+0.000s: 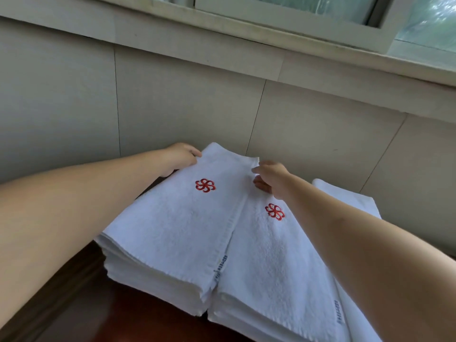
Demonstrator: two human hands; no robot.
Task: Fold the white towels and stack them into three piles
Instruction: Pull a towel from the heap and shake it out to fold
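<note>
Holding: my left hand (181,155) and right hand (270,177) each pinch a far corner of the top towel (182,228)
Why: squaring it on the left pile (153,280)
Neighbour: middle pile (269,280) touches it

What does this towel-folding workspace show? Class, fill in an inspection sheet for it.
Surface: dark wooden table.
Job's things: left pile, middle pile and right pile of white towels; red logo on the top towel.
Clutter: nothing seen.
Hands: left hand and right hand grip the top towel's far corners.
Cables: nothing seen.
Surroundings: tiled wall, window sill.
</note>
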